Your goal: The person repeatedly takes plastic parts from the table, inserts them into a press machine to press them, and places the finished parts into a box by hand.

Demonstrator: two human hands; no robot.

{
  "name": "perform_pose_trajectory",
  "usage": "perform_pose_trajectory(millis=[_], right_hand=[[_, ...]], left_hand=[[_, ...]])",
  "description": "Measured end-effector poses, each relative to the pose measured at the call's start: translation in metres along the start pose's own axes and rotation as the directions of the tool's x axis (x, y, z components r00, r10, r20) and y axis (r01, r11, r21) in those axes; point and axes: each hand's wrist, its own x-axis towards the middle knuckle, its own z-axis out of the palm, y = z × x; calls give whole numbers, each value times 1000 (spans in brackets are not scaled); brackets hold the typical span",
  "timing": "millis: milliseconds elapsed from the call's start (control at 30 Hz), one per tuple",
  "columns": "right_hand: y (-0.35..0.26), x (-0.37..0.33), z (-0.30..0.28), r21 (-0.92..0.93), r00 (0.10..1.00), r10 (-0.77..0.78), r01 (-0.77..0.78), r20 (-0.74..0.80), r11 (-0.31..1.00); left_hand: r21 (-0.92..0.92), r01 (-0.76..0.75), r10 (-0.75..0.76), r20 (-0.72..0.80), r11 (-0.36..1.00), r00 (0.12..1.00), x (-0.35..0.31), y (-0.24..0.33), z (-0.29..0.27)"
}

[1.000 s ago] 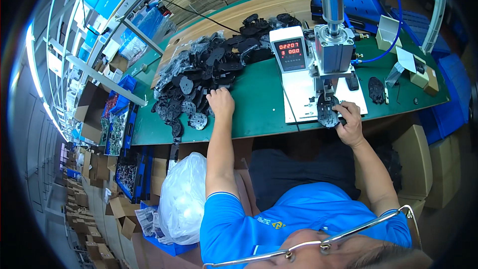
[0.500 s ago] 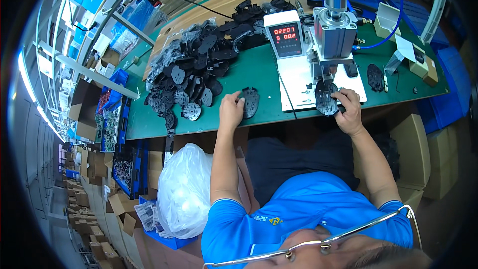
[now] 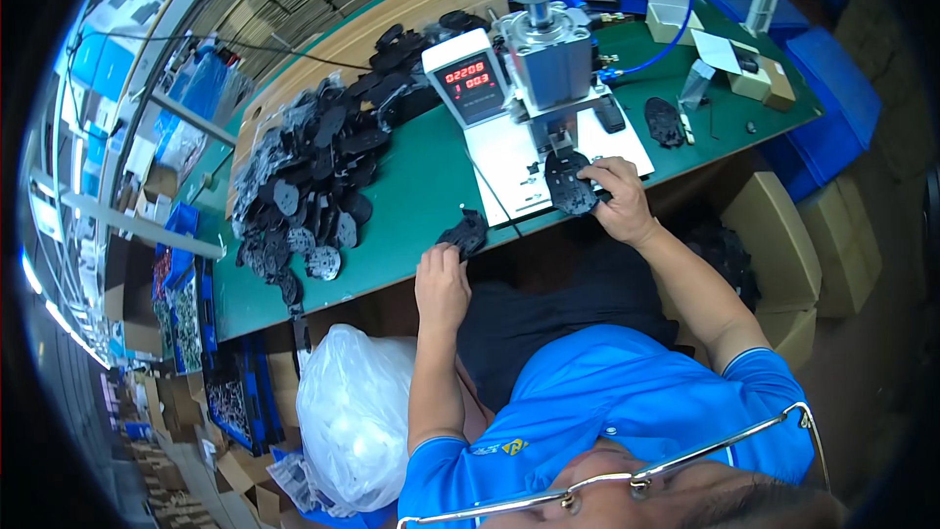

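Beneath the head of a bench press (image 3: 550, 64), a black oval plastic shell (image 3: 571, 186), shaped like the bottom of a computer mouse, rests over the front of the white base plate (image 3: 629, 144). The thumb and fingers of my right hand (image 3: 621, 200) grip its right edge. My left hand (image 3: 443, 284) is at the table's front edge, its fingers closed on a second black oval shell (image 3: 464, 232). That shell is tilted up off the green table (image 3: 416, 176); my left fingertips are partly hidden.
A big heap of similar black shells (image 3: 323, 157) covers the table's left side. Another shell (image 3: 664, 122) lies right of the press. Small boxes (image 3: 671, 12) stand at the back right. A red-digit counter (image 3: 468, 78) adjoins the press. Below hangs a white plastic bag (image 3: 354, 411).
The whole view has shifted. My left hand has tilted its shell up from lying flat and drawn it toward the table edge. My right hand still holds its shell under the press. The counter's digits changed.
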Motion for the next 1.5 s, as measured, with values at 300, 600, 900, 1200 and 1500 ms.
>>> perform_pose_trajectory(millis=[300, 600, 900, 1200, 1500], right_hand=[[-19, -34, -55, 228, 974, 222, -209, -34, 951], [36, -188, -175, -222, 803, 589, -593, -90, 774], [21, -189, -168, -356, 670, 718, -634, 188, 686], [-18, -47, -90, -103, 964, 168, -149, 207, 983], [-10, 6, -33, -149, 968, -79, 117, 238, 982]], left_hand=[[-477, -197, 50, -305, 857, 951, 51, 60, -19], [-434, -482, 261, -475, 761, 840, 121, 102, 32], [-321, -515, 407, -348, 794, 844, 135, 107, 46], [-251, -522, 465, -253, 815, 848, 137, 102, 34], [-299, -482, 444, -188, 824, 876, 139, 101, 31]])
